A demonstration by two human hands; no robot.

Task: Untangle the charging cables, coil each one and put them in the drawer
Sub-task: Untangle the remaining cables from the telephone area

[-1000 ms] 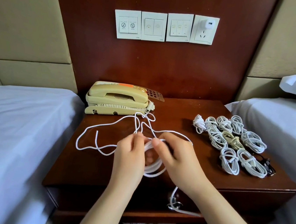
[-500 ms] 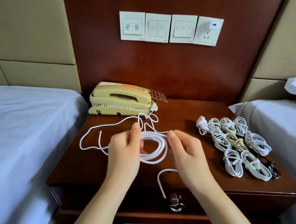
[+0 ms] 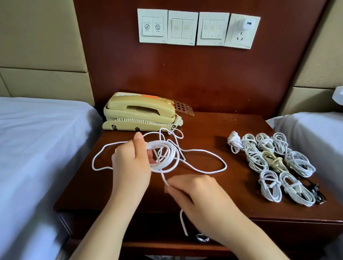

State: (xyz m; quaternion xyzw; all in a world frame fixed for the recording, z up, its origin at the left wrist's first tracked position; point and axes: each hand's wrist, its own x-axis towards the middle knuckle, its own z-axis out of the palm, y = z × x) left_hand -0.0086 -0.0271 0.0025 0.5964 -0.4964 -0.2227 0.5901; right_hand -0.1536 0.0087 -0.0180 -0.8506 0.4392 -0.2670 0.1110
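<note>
While the white charging cable sits part-coiled over the middle of the nightstand, these stand around it:
- a beige telephone at the back left, with slack cable loops lying just before it
- eleven or so tied cable bundles in a cluster at the right, with a black cable at their near edge
- wall switch plates and a plugged-in USB adapter above
- a bed on either side

Half a second ago the right hand was beside the coil. It is now lower, near the front edge, and a wide loop lies to the right.

The left hand grips the coil with thumb on top and fingers curled through it. The right hand, knuckles up, pinches the strand below the coil. The tail hangs across the drawer by its knob.
</note>
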